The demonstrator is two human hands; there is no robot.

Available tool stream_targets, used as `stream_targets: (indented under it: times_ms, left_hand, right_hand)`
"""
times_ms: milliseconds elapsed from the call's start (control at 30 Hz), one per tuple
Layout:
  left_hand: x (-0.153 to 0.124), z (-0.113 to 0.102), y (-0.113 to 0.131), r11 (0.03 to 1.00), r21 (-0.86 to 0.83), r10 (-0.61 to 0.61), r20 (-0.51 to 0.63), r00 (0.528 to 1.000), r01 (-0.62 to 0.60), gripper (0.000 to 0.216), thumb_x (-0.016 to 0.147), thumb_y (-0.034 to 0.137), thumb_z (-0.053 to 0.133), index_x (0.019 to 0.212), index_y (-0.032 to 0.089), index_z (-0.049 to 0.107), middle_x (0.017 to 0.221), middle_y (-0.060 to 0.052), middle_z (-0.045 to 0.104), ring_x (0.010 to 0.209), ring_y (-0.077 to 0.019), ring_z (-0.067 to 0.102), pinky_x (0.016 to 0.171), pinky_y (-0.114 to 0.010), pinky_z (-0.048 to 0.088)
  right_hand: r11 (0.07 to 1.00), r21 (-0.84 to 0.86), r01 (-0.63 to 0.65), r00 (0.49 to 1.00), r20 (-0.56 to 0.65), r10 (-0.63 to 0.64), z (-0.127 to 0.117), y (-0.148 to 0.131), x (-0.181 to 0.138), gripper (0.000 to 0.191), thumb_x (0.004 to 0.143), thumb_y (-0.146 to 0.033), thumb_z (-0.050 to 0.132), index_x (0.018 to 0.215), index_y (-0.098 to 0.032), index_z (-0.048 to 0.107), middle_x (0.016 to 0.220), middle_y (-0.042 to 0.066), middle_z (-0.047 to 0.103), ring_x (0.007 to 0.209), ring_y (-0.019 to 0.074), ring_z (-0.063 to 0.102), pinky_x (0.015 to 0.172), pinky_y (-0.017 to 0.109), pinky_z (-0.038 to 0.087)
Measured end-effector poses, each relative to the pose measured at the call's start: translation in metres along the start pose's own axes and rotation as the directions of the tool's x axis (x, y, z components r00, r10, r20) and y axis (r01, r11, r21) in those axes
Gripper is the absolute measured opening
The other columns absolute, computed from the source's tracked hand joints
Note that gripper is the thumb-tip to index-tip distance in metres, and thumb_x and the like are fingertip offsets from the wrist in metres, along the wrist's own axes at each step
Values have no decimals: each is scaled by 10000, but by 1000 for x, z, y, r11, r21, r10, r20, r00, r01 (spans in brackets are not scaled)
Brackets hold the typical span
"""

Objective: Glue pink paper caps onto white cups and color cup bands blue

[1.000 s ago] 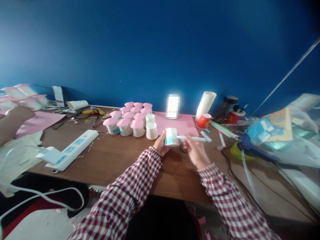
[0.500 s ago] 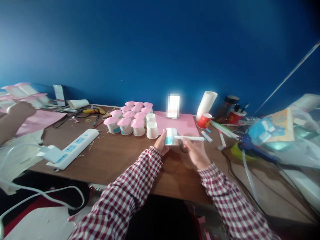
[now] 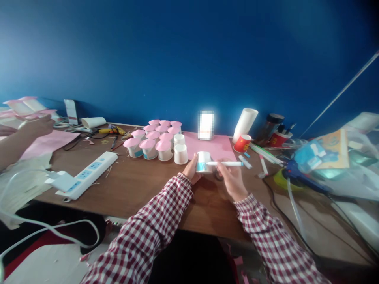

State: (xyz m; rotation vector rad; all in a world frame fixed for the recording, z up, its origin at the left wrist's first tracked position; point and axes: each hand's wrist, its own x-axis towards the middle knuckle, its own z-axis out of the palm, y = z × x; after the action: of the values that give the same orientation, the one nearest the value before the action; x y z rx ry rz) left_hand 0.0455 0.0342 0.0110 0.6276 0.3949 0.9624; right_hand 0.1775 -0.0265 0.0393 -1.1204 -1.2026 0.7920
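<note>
White marker (image 3: 232, 163) lies level, aimed left at a paper cup (image 3: 204, 157)

The marker's long axis runs left to right across the scene, its tip pointing left and its blue end pointing right. The right hand (image 3: 233, 177) grips it with bent fingers, and the tip is at the blue patch (image 3: 202, 166) on the cup's side. The left hand (image 3: 191, 167) holds the cup from the left, above the near part of the table (image 3: 133, 181); its wider end points down and near — whether it is truly upright or somewhat tilted, I cannot tell.

Just to the left and farther off stand two plain white cups (image 3: 180, 154), wide ends down, beside rows of pink-topped cups (image 3: 148, 149). A pink sheet (image 3: 220, 146) lies beyond the held cup, with a red cup (image 3: 242, 143) at its right edge — tilted slightly.
</note>
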Motion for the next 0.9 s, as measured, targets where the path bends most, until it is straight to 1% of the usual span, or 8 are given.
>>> stream_targets:
  times_ms: [167, 300, 433, 633, 733, 900]
  left_hand:
    - [-1, 1, 0, 1000, 7, -1, 17, 1000, 1, 510, 878, 464, 375, 1073, 44, 591, 957, -163, 674, 861, -236, 641, 808, -340, 484]
    - [1, -1, 0, 1000, -4, -5, 12, 1000, 5, 499, 880, 462, 374, 1031, 45, 602, 915, -158, 679, 828, -232, 645, 805, -353, 486]
    - [1, -2, -1, 1000, -4, 2, 25, 1000, -2, 499, 881, 467, 363, 992, 49, 611, 876, -153, 681, 798, -228, 649, 793, -351, 488]
    - [1, -1, 0, 1000, 19, -8, 29, 1000, 8, 526, 877, 479, 363, 1060, 42, 592, 901, -156, 680, 816, -232, 649, 792, -348, 487]
    - [1, 0, 0, 1000, 9, -13, 23, 1000, 13, 525, 879, 471, 367, 1085, 38, 581, 927, -162, 677, 833, -235, 648, 802, -350, 483]
    - [1, 1, 0, 1000, 5, -14, 10, 1000, 14, 516, 882, 462, 365, 1078, 39, 585, 940, -162, 677, 836, -233, 648, 803, -344, 483]
  right_hand:
    - [1000, -22, 19, 1000, 20, -19, 0, 1, 0, 217, 767, -390, 609, 831, -182, 613, 622, -16, 543, 509, 88, 441, 441, 216, 346]
    - [1000, -6, -9, 1000, 28, 9, 0, 2, 1, 223, 757, -395, 617, 804, -178, 602, 609, -19, 530, 501, 87, 436, 433, 213, 334]
    - [1000, 7, -30, 996, 82, 29, -1, 2, 0, 232, 751, -403, 618, 754, -172, 597, 556, -26, 494, 488, 91, 425, 426, 216, 320]
    - [999, 23, -23, 1000, -11, 24, 0, 2, 0, 221, 746, -399, 626, 775, -182, 599, 589, -18, 513, 504, 93, 433, 430, 213, 338]
    - [1000, 7, -15, 1000, -21, 15, 0, 2, 1, 230, 746, -407, 623, 791, -182, 602, 612, -11, 533, 512, 97, 444, 432, 214, 345]
    - [1000, -21, -13, 1000, -4, 13, -1, 2, 1, 216, 756, -392, 615, 799, -180, 608, 618, -17, 541, 499, 87, 437, 439, 213, 339]
